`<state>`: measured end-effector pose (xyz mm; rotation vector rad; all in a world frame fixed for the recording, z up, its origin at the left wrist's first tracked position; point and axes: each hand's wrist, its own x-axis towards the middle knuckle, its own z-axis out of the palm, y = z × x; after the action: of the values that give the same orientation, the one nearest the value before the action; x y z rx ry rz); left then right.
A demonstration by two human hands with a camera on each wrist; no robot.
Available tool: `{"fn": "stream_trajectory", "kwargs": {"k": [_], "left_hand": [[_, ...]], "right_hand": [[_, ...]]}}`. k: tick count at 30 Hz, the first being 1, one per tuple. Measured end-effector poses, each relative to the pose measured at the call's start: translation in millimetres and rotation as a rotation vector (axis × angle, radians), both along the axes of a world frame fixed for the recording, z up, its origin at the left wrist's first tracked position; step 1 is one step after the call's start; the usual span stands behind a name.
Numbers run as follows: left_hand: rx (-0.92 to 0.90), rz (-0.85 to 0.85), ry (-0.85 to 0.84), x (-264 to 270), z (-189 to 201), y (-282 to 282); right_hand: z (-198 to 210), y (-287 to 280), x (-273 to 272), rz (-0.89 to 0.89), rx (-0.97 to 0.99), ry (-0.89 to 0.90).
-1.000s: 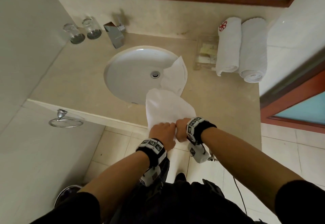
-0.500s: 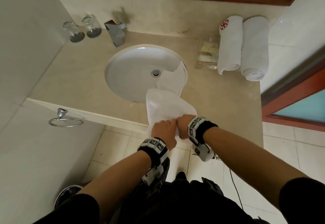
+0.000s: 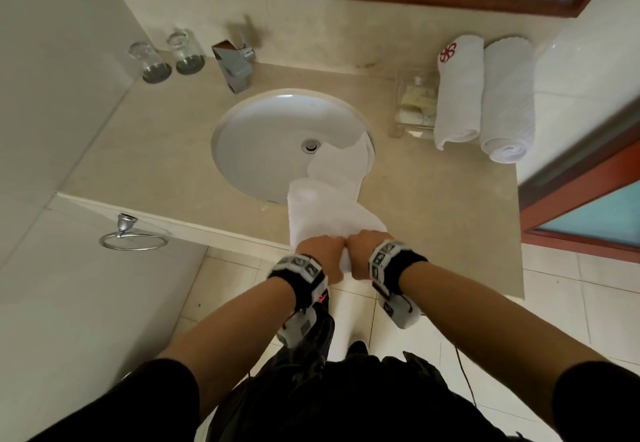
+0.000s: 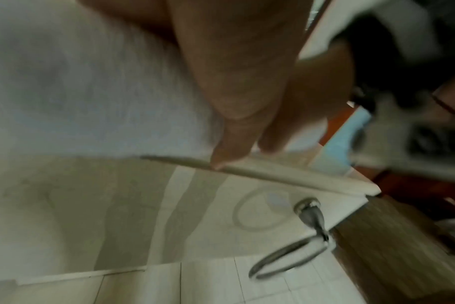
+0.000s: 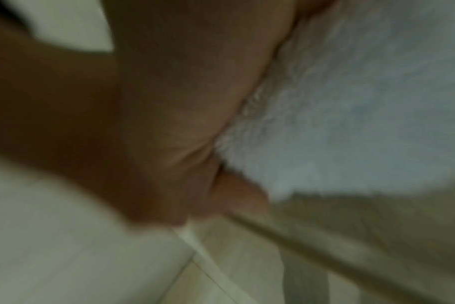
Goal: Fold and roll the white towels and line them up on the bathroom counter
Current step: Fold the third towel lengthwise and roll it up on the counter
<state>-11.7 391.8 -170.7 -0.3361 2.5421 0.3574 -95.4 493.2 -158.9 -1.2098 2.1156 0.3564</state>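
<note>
A white towel [image 3: 325, 209] lies across the counter's front edge, its far end drooping into the sink [image 3: 263, 136]. My left hand [image 3: 323, 256] and right hand [image 3: 363, 251] sit side by side at the near end, fingers curled over the rolled part. The wrist views show the left hand [image 4: 237, 107] and the right hand [image 5: 195, 144] gripping the terry towel [image 4: 91, 92], whose pile shows close up [image 5: 364, 102], both blurred. Two rolled white towels stand at the back right: one with a red emblem [image 3: 459, 91], one plain [image 3: 507, 98].
Two upturned glasses [image 3: 169, 57] and a chrome faucet [image 3: 233, 60] stand behind the sink. A clear tray [image 3: 414, 102] with small items sits left of the rolled towels. A towel ring [image 3: 133, 239] hangs on the wall at left. A red door frame [image 3: 581, 199] borders the counter's right.
Both hands have rolled the towel's near end forward, away from me. The loose far end has been drawn back and now lies lower in the sink.
</note>
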Motion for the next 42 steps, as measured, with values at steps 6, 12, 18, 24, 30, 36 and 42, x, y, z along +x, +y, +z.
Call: {"fn": "stream_trajectory", "kwargs": {"k": [6,12,18,24,30,36,42], "left_hand": [[-0.091,-0.01,0.075,14,9,2],[-0.114,-0.082,0.057,-40,72,-46],[-0.263,-0.05,0.23,-105,171,-94],[-0.452,-0.036,0.474,-160,282,-143],[-0.64,0.003,0.782,-184,366,-180],[-0.637,-0.016,0.734,-175,370,-185],[-0.356,-0.038,0.451,-133,284,-154]], "right_hand": [[-1,-14,-13,-0.054,0.097,-0.221],[40,-30,-48,-0.081,-0.18,-0.005],[148,-82,-112,-0.177,-0.374,0.058],[260,-122,-157,-0.178,-0.67,0.338],[339,-160,-176,-0.177,-0.882,0.639],[344,-162,-172,-0.161,-0.845,0.61],[269,-132,-141,-0.056,-0.609,0.33]]}}
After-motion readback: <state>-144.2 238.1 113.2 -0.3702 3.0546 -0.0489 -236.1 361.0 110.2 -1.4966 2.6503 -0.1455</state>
